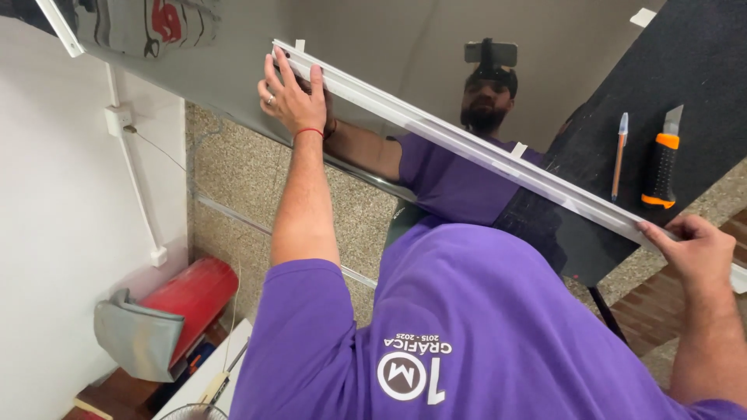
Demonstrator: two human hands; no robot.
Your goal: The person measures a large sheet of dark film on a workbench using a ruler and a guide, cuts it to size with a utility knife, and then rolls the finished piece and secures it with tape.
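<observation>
Both arms reach out straight. The left hand (pixel 292 93) lies flat, fingers spread. The right hand (pixel 692 247) is curled, thumb forward.

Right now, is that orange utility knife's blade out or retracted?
Out. The utility knife lies on the dark mat beside a pen, with its grey blade protruding beyond the orange handle.

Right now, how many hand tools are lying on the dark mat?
2. A pen lies on the dark mat just above the white strip; an orange-and-black utility knife lies right beside it. Others may be hidden outside the view.
</observation>
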